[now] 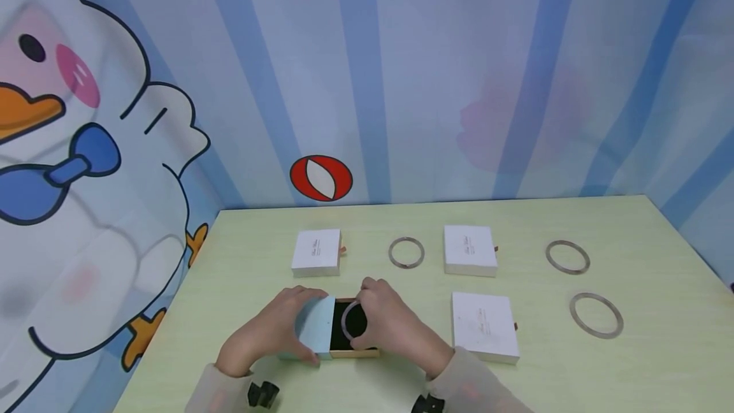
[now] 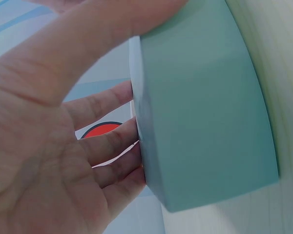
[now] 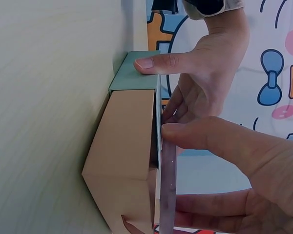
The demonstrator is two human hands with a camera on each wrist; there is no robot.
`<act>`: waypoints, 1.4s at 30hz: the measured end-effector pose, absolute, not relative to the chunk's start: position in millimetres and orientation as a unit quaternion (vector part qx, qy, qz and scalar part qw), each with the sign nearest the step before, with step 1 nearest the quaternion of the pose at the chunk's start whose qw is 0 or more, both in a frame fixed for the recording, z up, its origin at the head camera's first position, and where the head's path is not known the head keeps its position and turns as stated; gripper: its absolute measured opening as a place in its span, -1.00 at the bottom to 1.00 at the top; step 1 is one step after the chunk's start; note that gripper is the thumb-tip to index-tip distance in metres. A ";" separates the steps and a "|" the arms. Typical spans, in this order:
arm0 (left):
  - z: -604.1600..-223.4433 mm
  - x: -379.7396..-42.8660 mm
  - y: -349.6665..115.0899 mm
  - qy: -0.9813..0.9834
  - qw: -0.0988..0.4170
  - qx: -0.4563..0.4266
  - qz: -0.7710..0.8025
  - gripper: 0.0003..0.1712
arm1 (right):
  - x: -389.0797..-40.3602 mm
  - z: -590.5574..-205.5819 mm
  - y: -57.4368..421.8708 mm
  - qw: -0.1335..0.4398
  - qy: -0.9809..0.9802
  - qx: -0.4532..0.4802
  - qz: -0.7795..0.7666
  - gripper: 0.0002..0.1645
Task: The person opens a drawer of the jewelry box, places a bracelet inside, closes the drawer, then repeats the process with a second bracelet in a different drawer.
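A pale blue-green drawer box [image 1: 314,330] lies on the table, its brown drawer [image 1: 355,354] slid partly out to the right and lined in black. The left hand [image 1: 272,330] grips the sleeve, thumb on the near side and fingers on the far side; the left wrist view shows its fingertips against the box [image 2: 215,112]. Over the drawer, the right hand [image 1: 390,320] pinches a translucent, greyish-lilac bangle [image 1: 344,324] between thumb and fingers. Seen edge-on in the right wrist view, the bangle [image 3: 169,190] stands right at the drawer's open top. Fingers hide its right part.
White boxes with small tabs stand at back left [image 1: 316,253], back middle [image 1: 467,250] and right of the hands [image 1: 484,327]. Similar bangles lie between the back boxes [image 1: 406,266] and at the right, one farther back [image 1: 573,271], one nearer [image 1: 602,336]. A printed curtain [image 1: 413,81] hangs behind.
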State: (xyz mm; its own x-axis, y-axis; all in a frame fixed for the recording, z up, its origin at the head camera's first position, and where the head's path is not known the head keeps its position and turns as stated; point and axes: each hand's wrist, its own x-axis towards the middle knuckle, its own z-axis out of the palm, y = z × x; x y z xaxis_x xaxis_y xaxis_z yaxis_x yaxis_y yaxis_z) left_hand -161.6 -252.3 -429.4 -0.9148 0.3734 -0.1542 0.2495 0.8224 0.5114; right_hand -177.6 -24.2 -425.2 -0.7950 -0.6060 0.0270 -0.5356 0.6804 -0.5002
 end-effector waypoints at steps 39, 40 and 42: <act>-429.4 -161.3 -253.9 0.942 0.125 0.172 0.259 0.14 | -171.8 -429.7 -36.5 0.034 0.925 -0.320 -0.202 -0.41; -429.1 -161.2 -253.7 0.942 0.126 0.171 0.259 0.14 | -171.8 -429.4 -36.8 0.033 0.925 -0.321 -0.200 -0.41; -428.7 -161.2 -253.3 0.942 0.126 0.171 0.258 0.14 | -171.9 -429.1 -37.3 0.031 0.925 -0.324 -0.197 -0.41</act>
